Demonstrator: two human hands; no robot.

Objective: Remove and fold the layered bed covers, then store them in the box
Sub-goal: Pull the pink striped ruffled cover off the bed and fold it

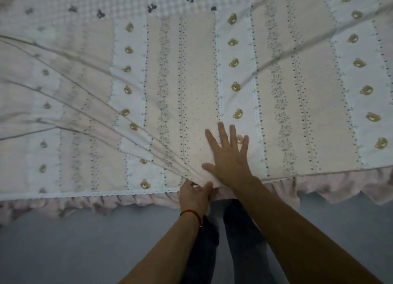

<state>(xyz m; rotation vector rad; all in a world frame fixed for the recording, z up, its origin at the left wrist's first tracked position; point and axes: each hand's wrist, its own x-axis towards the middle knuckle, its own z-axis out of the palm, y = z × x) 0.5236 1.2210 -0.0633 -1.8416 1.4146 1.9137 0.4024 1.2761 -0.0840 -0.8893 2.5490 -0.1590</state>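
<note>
The striped bear-print cover (191, 75) lies spread over the bed (131, 0), stripes running away from the person, near edge right at the left hand (194, 195) — that hand is nearer the hem and its fingers (207, 188) pinch a gathered bunch of the edge, creases fanning out up and to the left. The right hand (228, 158) rests flat on the cover just beyond the pinch, fingers spread wide, gripping nothing. The pull looks set to come toward the person — no box in view.
</note>
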